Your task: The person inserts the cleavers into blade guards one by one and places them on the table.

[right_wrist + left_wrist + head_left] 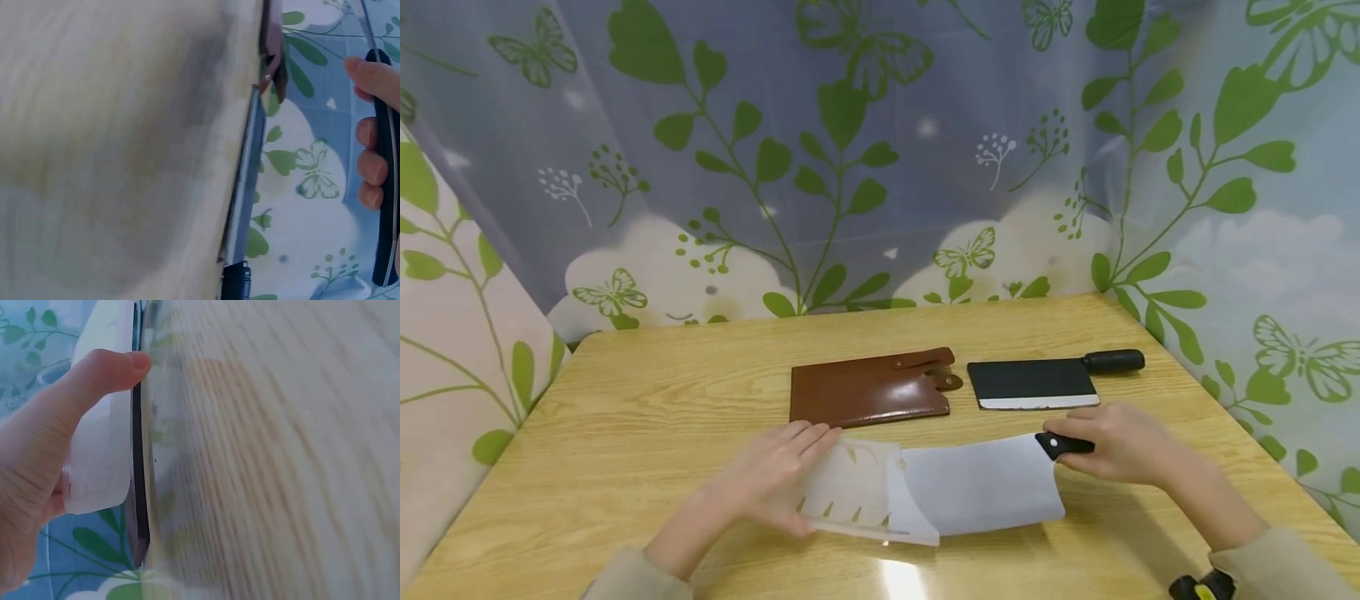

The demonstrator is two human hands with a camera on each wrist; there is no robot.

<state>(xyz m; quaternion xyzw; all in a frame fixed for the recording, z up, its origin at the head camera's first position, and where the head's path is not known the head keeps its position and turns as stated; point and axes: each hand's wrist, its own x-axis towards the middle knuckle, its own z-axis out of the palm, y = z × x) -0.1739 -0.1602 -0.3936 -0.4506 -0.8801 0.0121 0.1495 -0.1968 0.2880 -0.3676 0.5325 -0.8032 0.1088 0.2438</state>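
Observation:
My right hand [1123, 446] grips the black handle [386, 181] of a broad cleaver [985, 485], whose bare steel blade points left. At its left end the blade meets the open mouth of a translucent white plastic blade cover [850, 483]; how far it reaches inside is hard to tell. My left hand [767, 479] holds the cover's far end, with the thumb [115, 370] along one side in the left wrist view. Both things are held just above the wooden table [647, 392].
Behind the hands lies a brown leather sheath [865, 392] with snap straps. To its right is a second cleaver [1030, 379], dark-bladed with a black handle. A patterned curtain [880, 208] borders the table's back and sides. A black-and-yellow object [1204, 587] shows near the right sleeve.

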